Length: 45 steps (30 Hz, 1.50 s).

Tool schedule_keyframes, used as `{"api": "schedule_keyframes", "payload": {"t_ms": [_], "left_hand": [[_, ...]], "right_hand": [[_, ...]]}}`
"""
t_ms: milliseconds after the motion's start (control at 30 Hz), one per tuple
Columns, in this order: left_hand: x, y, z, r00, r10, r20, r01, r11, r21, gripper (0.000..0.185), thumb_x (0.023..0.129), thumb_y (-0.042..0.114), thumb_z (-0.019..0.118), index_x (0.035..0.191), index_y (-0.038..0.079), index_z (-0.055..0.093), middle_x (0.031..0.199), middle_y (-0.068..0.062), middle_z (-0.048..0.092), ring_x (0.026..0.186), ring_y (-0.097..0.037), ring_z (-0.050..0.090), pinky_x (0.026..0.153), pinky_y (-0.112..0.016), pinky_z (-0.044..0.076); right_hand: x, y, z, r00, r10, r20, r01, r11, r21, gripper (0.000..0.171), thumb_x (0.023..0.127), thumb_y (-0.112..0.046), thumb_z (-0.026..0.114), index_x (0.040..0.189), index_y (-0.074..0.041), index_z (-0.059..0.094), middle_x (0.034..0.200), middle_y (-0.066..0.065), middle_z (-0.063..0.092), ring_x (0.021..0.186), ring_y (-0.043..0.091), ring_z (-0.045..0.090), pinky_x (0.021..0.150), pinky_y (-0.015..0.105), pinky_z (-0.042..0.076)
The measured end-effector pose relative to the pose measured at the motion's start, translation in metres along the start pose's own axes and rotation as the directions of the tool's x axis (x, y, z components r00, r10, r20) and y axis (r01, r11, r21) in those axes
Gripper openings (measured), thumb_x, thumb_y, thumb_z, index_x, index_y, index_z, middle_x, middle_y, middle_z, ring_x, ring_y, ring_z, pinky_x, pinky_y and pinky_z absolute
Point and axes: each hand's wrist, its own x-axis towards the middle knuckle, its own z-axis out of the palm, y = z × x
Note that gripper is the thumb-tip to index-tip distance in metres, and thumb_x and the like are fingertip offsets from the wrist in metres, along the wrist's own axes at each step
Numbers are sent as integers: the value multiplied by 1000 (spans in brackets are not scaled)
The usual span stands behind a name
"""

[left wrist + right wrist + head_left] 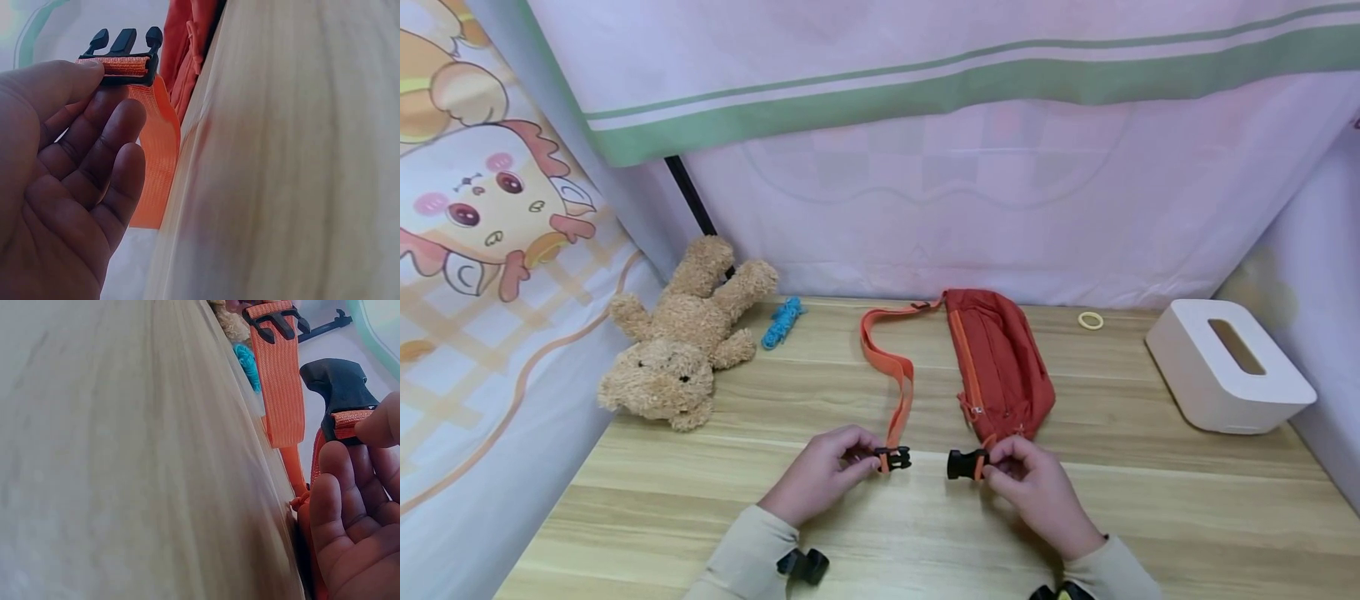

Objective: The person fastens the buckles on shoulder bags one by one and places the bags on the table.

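With the left hand [820, 477] pinching the black pronged plastic buckle half [893, 458] and the right hand [1037, 487] pinching the black plastic socket half [966, 464], the two apart, the orange webbing strap [895, 392] may twist, jamming misaligned prongs.

I count one red waist bag [1000, 367], two black buckle halves [892, 459] [966, 464], one teddy bear [688, 333], one blue cord bundle [782, 322], one yellow ring [1091, 320], one white tissue box [1228, 367]
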Motion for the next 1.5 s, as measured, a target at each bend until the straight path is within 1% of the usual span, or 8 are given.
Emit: {"api": "schedule_keyframes", "payload": {"t_ms": [167,467,633,800,900,1067,1233,1500], "left_hand": [[1,1,1,1000,3,1,-3,1000,7,10,94,15,71,102,20,69,96,14,66,87,-6,63,80,-26,55],[3,2,3,1000,18,7,-19,999,34,12,95,15,70,107,18,70,98,12,68,89,-5,63,80,-26,55],[5,2,6,1000,27,9,-27,999,30,11,95,16,70,105,18,70,98,12,67,89,-6,63,80,-26,55],[5,3,7,1000,11,18,-12,1000,25,12,95,15,70,106,19,70,99,13,67,89,-6,62,81,-26,55],[6,4,9,1000,22,19,-22,1000,21,11,95,15,70,106,18,70,99,12,67,89,-6,62,80,-26,55],[8,6,11,999,39,29,-40,999,20,11,95,15,70,106,17,70,98,11,67,89,-6,63,80,-26,55],[9,8,13,999,37,34,-38,999,37,12,95,15,69,107,17,70,99,11,67,90,-7,63,81,-26,55],[11,11,18,998,36,47,-37,999,16,8,95,15,70,102,18,69,95,11,65,86,-5,61,78,-25,55]], "right_hand": [[0,-1,1,1000,13,7,-12,1000,-13,16,83,3,73,87,-7,63,86,4,64,72,13,55,62,24,48],[1,1,4,1000,-8,3,8,1000,-18,16,81,4,73,87,-7,62,84,3,63,70,12,54,61,24,48],[0,-1,5,1000,0,13,0,1000,-9,15,82,3,72,87,-7,62,85,4,63,71,13,53,61,24,47],[-1,-2,6,1000,11,24,-11,1000,-1,15,83,3,72,87,-8,63,87,5,64,71,14,53,61,24,48],[-1,-2,7,1000,13,26,-13,1000,-1,15,83,4,71,87,-8,63,88,6,65,72,15,54,61,24,48],[0,-1,9,1000,-4,21,4,1000,7,16,82,4,72,87,-8,63,87,6,65,71,14,54,60,24,48],[0,-1,11,999,-21,31,21,1000,24,16,83,3,72,87,-8,62,86,5,65,71,13,54,61,24,48],[0,-1,13,999,-24,27,24,999,23,16,82,4,72,86,-9,62,86,4,64,70,12,53,61,23,47]]}}
